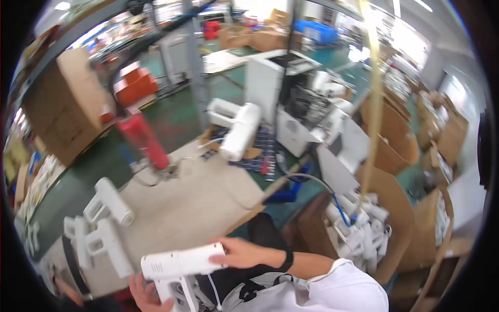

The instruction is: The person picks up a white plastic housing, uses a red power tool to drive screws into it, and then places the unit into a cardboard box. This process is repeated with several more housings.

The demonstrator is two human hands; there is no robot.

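A white gun-shaped plastic device (182,261) with a cylindrical barrel and a loop handle lies across my lap area. My right hand (241,253), a black band on its wrist, grips the right end of the barrel. Beneath the barrel's left end, my left hand (148,297) holds the device near the handle, its fingers partly spread. A short white cable (213,291) hangs below the barrel. On the table to the left lie several similar white devices (110,245), and another (241,131) rests at the table's far side.
A cardboard-covered table (182,208) spreads ahead, with a red cylindrical tool (143,138) hanging blurred above it. Cardboard boxes (397,218) stand at the right, one with several white parts (364,234). A white open carton (293,132) holds dark and white parts. Part of someone's arm (67,288) shows lower left.
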